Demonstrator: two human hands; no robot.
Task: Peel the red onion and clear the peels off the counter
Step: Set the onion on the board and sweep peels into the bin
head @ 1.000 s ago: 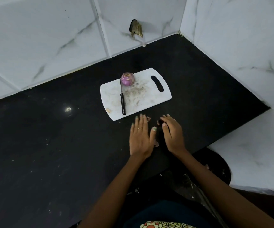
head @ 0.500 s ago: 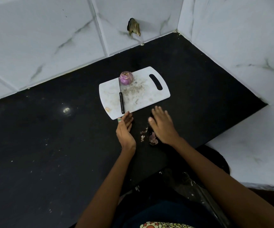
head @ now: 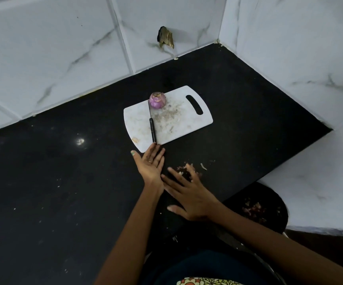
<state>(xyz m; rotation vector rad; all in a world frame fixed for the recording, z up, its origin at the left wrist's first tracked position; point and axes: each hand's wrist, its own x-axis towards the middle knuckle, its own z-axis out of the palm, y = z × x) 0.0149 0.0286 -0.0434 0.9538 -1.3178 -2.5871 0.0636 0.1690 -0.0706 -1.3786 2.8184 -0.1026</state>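
2 flat hands, left hand [head: 151,164], right hand [head: 189,194], peels [head: 184,169] at right fingertips [head: 189,168]

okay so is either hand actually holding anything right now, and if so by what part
Nothing is held. The left hand lies open, palm up, on the counter; the right hand is flat with spread fingers beside the peel scraps.

Single head-worn wide-angle view, looked forward and steeply down onto a black counter [head: 43,182], close above both forearms, faced the tiled wall corner [head: 217,41], cutting board [head: 178,128] sat mid-frame, edges bowed by the lens.
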